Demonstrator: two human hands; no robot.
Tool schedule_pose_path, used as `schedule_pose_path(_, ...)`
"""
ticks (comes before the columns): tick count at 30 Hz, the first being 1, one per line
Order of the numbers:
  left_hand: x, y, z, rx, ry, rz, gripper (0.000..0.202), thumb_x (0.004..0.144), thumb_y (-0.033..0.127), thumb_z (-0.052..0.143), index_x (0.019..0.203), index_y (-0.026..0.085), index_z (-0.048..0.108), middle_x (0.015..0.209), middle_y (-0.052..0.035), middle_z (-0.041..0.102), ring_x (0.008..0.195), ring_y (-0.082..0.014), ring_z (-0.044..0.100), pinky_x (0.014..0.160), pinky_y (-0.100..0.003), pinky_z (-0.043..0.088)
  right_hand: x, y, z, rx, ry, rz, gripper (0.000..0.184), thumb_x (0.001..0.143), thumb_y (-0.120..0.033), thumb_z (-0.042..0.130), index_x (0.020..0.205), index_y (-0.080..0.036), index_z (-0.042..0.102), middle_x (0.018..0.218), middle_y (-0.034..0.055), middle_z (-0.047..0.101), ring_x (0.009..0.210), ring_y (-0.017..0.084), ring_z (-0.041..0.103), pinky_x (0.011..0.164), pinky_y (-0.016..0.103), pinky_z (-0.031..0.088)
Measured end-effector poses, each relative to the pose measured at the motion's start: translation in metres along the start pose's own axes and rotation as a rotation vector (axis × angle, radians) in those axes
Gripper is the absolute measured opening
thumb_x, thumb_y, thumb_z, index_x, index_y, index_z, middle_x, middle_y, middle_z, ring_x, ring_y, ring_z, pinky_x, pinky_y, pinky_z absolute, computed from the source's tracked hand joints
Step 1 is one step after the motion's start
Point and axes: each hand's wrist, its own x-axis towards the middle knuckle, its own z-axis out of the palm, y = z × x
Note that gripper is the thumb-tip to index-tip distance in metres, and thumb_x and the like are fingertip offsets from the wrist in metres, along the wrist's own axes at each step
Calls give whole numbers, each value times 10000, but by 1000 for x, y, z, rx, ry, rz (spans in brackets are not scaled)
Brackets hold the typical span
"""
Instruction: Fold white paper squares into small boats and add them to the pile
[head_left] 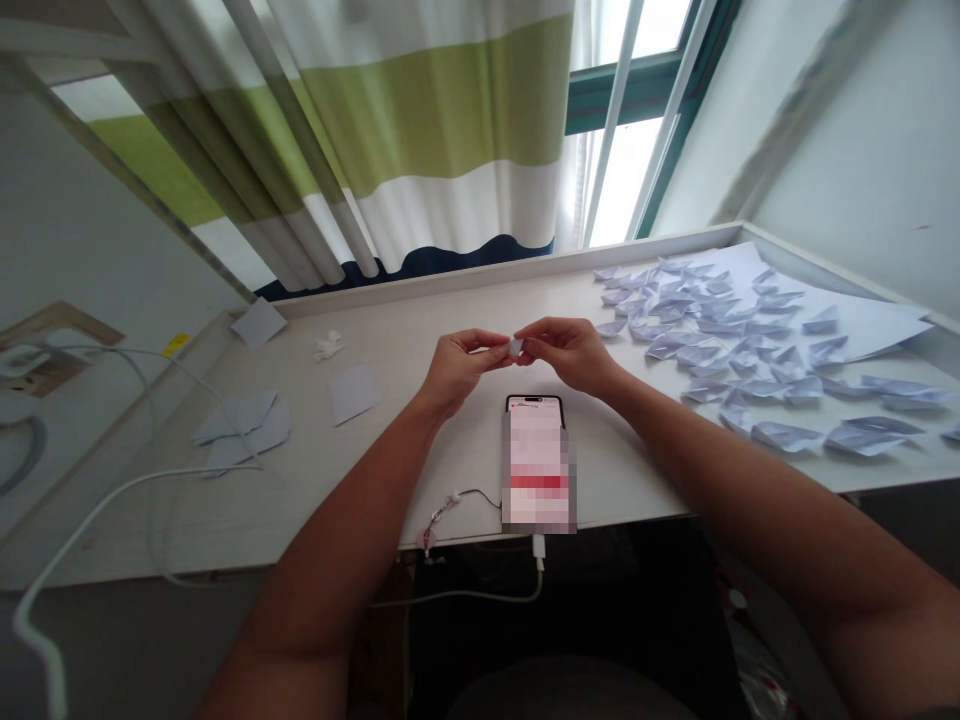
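Note:
A small folded piece of white paper (516, 346) is pinched between my two hands, above the middle of the white desk. My left hand (461, 365) grips its left side with thumb and fingertips. On its right side, my right hand (566, 350) pinches it too, and the fingers cover most of the paper. Just below the hands lies a phone (536, 460) with its screen lit and blurred out. To the right spreads a crowd of folded paper boats (701, 320). A square paper sheet (354, 393) lies left of my left hand.
More paper sheets (247, 430) lie at the left, near a crumpled white scrap (328, 345). Another sheet (259, 322) rests in the back left corner. A white cable (97, 500) loops over the desk's left side. A charging plug (538, 550) hangs from the phone at the front edge.

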Motion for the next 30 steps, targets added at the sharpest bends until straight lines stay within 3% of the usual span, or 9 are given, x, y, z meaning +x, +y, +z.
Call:
schedule_pose_path(6, -1, 1, 2, 75, -2, -3, 360, 636, 352, 1034, 851, 136, 842, 810, -67, 819, 783, -205, 799, 976, -474, 660, -1, -2, 1, 14, 18, 81, 161, 863, -338, 866, 898, -183, 840, 757, 32, 807, 715, 193, 800, 765, 378, 701)
schedule_pose_path(12, -1, 0, 2, 153, 14, 95, 293, 713, 341, 989, 876, 143, 845, 834, -72, 831, 783, -207, 797, 888, -439, 682, 0, -3, 2, 63, 34, 151, 486, 807, -608, 934, 965, -162, 822, 847, 77, 826, 737, 199, 794, 761, 393, 704)
schedule_pose_path(15, -1, 0, 3, 183, 9, 114, 285, 734, 338, 978, 889, 143, 841, 848, -77, 835, 805, -211, 798, 882, -426, 681, 1, -2, 0, 49, 7, 192, 536, 780, -666, 936, 911, -160, 817, 811, 79, 821, 742, 199, 785, 774, 391, 697)
schedule_pose_path(21, -3, 0, 3, 202, -27, 71, 302, 764, 298, 961, 971, 128, 822, 892, -88, 833, 798, -195, 797, 823, -378, 679, 0, 1, -2, -36, -14, 165, 451, 843, -600, 902, 868, -167, 779, 753, 64, 791, 717, 190, 755, 725, 372, 656)
schedule_pose_path(26, -3, -1, 2, 272, -176, -10, 372, 850, 475, 915, 944, 126, 825, 914, -125, 840, 742, -191, 790, 701, -321, 656, -1, 1, 0, -106, 6, 114, 366, 881, -512, 874, 850, -169, 748, 726, 47, 754, 679, 175, 715, 671, 344, 619)
schedule_pose_path(30, -3, -3, 4, 307, -175, 50, 436, 845, 551, 912, 864, 127, 815, 832, -122, 826, 683, -194, 780, 663, -315, 652, -1, -3, 2, -74, -24, 137, 416, 874, -557, 878, 844, -169, 731, 708, 37, 732, 636, 162, 692, 614, 314, 596)
